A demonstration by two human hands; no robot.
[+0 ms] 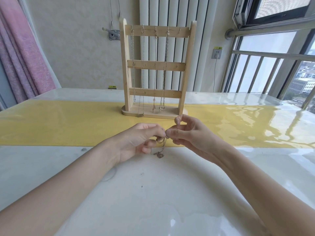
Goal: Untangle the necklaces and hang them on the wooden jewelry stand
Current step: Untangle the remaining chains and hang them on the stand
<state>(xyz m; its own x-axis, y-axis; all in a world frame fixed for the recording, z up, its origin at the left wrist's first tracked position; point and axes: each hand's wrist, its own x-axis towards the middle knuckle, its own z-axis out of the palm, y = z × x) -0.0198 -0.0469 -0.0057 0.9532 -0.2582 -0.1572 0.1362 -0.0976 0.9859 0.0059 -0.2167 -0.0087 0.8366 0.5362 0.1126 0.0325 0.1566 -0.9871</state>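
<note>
A thin gold necklace (161, 149) with a small pendant hangs between my two hands just above the table. My left hand (141, 142) pinches the chain at its top with thumb and fingertips. My right hand (185, 133) pinches the same spot from the other side, its little finger raised. The pendant touches or nearly touches the white tabletop. Behind the hands stands the wooden jewelry stand (156, 63) with three crossbars; several chains (154, 68) hang from hooks on its top bar, and the rightmost hook is bare.
The stand sits on a yellow runner (68, 126) across a glossy white table (153, 193). A pink curtain (22, 53) hangs at the left, a radiator behind the stand, and a window with metal railing (272, 68) at the right.
</note>
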